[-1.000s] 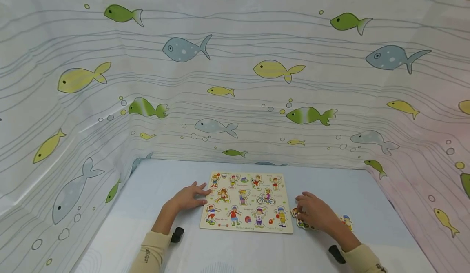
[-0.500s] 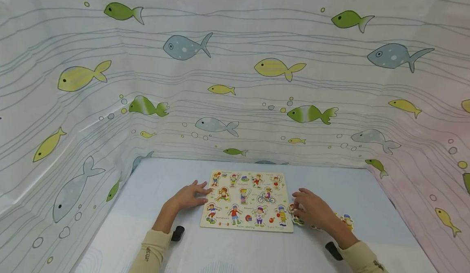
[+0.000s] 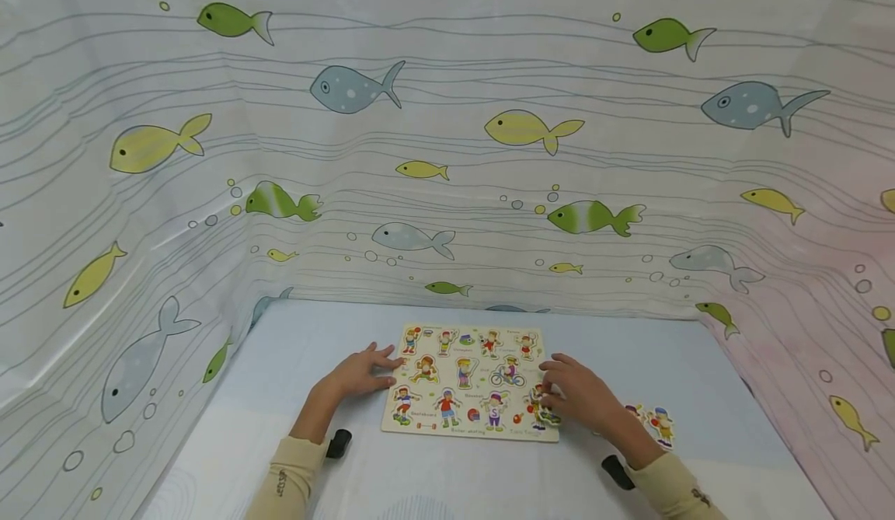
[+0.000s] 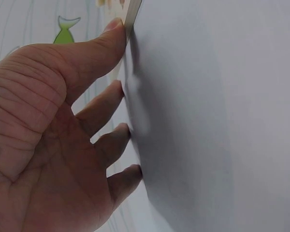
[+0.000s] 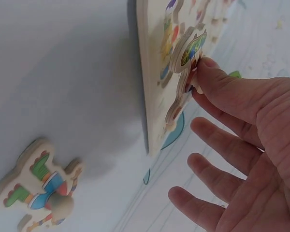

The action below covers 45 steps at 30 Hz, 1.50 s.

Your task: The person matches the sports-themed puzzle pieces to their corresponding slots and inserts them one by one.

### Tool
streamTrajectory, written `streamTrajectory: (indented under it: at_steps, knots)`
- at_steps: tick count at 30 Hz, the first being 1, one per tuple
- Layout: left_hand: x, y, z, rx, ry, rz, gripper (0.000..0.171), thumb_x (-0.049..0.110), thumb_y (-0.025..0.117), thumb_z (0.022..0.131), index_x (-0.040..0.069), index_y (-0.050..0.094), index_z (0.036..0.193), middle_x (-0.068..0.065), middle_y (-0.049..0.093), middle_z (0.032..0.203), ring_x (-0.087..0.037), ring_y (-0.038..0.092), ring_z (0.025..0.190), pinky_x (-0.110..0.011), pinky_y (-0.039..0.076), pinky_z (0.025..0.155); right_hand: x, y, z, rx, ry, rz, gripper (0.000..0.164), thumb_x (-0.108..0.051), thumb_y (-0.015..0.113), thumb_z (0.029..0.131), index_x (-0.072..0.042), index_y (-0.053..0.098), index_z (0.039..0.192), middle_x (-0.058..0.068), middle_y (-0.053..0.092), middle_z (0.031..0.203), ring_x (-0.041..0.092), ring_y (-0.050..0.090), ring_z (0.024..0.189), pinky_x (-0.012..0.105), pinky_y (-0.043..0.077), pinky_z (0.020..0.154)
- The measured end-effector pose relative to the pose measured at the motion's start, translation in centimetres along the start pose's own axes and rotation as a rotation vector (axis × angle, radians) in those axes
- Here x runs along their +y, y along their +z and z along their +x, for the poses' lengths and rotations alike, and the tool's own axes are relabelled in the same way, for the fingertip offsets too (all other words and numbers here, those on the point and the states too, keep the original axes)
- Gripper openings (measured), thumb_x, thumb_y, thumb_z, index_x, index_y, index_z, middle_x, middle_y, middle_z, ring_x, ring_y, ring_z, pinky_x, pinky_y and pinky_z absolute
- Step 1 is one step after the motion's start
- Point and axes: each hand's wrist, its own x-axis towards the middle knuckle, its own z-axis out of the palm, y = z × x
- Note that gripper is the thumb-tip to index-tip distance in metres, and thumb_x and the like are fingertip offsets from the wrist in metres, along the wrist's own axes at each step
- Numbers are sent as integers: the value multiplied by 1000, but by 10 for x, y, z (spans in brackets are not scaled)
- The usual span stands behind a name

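The right grip (image 3: 579,390) pinches a puzzle piece (image 5: 192,53) just to its left, long axis roughly near to far, over the near right corner of the board (image 3: 444,372), whose left edge the loosely extended left grip (image 3: 360,372) touches.

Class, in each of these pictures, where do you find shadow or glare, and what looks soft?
Head view: pale sheen on the fish-patterned sheet, far left, and the board too soft to read its every word; left wrist view: dark shadow on the tabletop beside the left hand; right wrist view: broad, soft-edged shadow beside the board.
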Motion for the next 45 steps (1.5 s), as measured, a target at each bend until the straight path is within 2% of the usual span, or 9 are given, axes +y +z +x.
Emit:
streamTrajectory:
  at_steps: [16,21,34,45]
  knots:
    - [2,1,0,7,-11,-14,43,27,72,89,14,66,130,-13,44,150,-48,24,142,-67,24,109,-18,6,16,8,-63,26,13,-22,80,84,-20,68,80,10,62,130,37,44,134,53,39,106]
    - [1,3,0,8,-1,-9,44,29,73,89,14,66,129,-13,45,149,-48,25,141,-67,25,108,-25,10,20,12,-127,38,12,-21,79,85,-18,68,82,10,64,126,36,49,129,51,44,101]
    - [0,2,-2,22,-10,-15,42,27,74,88,13,67,128,-13,45,149,-48,25,142,-65,25,109,-43,14,33,35,-220,32,13,-18,78,85,-16,66,81,13,64,125,40,48,129,52,36,109]
    - [0,1,-3,24,13,-14,42,28,73,89,12,67,128,-14,45,149,-49,25,141,-65,26,109,-63,17,45,16,-203,5,14,-27,77,87,-19,67,82,8,63,128,35,46,133,49,41,106]
